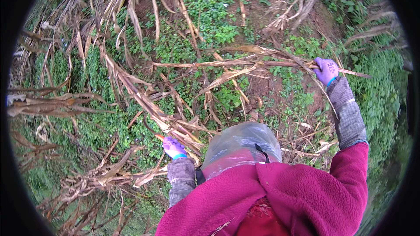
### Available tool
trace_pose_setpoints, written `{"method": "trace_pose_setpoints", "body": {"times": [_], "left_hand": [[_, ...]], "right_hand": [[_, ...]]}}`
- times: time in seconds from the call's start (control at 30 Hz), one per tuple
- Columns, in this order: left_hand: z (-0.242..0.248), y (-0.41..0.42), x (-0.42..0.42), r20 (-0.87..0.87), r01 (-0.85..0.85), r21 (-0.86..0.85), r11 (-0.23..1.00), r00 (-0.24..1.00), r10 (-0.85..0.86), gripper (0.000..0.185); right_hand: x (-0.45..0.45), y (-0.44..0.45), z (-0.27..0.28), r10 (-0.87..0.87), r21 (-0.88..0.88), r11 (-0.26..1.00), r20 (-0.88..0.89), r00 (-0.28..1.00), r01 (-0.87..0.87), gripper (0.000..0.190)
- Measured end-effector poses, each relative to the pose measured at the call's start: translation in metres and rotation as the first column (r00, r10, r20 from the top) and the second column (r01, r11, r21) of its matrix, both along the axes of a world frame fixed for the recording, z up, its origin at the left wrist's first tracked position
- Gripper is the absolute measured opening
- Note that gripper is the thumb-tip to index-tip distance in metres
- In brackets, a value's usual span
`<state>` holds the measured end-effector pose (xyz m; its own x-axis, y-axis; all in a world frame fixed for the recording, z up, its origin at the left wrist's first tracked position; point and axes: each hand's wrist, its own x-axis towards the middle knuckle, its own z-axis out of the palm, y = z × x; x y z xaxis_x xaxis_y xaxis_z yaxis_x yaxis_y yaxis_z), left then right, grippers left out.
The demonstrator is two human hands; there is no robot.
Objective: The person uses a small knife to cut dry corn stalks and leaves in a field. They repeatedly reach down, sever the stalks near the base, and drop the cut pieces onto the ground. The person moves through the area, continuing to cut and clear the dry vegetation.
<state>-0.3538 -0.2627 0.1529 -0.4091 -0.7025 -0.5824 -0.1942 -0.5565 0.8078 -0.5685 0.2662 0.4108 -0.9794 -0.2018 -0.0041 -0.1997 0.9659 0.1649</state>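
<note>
My right hand (327, 71), in a purple glove, is closed around a dry corn stalk (236, 63) held out to the right. That stalk lies crosswise before me, its cut end sticking out past the fist and dry leaves hanging from it. My left hand (174, 147), gloved alike, grips a sickle (159, 136) by its orange handle. The sickle's dark curved blade points up and left, partly lost against the plants. Right beside the left hand runs a bundle of dry corn stalks (141, 93); whether the left arm also holds it I cannot tell.
Low green weeds (213, 23) cover much of the reddish soil (265, 88). Dry standing corn stalks (59, 105) are at the left, and more dry leaves (298, 3) at the upper right. A clear plastic apron (242, 137) covers my front. Cut stalk litter (311, 144) lies near my right side.
</note>
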Motion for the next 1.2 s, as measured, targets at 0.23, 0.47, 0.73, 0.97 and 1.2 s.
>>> {"method": "trace_pose_setpoints", "body": {"times": [0.23, 0.47, 0.73, 0.97, 1.2], "left_hand": [[-0.056, -0.049, -0.003, 0.158, -0.521, 0.843, -0.13, 0.009, 0.987, 0.034], [0.022, 0.02, -0.059, 0.616, 0.112, 0.694, -0.711, -0.604, 0.506, 0.063], [-0.001, 0.013, -0.073, 0.624, 0.106, 0.717, -0.689, -0.537, 0.567, 0.061], [-0.004, -0.002, -0.079, 0.637, 0.194, 0.734, -0.651, -0.529, 0.561, 0.06], [-0.002, -0.022, -0.063, 0.696, 0.431, 0.712, -0.554, -0.535, 0.478, 0.058]], "right_hand": [[0.176, 0.108, 0.078, -0.458, -0.214, 0.881, -0.167, 0.873, 0.422, 0.024], [0.454, 0.171, 0.068, -0.872, -0.714, 0.441, -0.198, 0.447, 0.544, 0.022], [0.568, 0.085, -0.04, -0.96, -0.665, -0.032, -0.189, -0.209, 0.746, 0.03], [0.515, 0.102, -0.113, -0.96, -0.446, -0.276, 0.16, -0.228, 0.851, 0.077], [0.425, 0.126, -0.19, -0.902, -0.318, -0.094, 0.428, 0.054, 0.943, 0.07]]}}
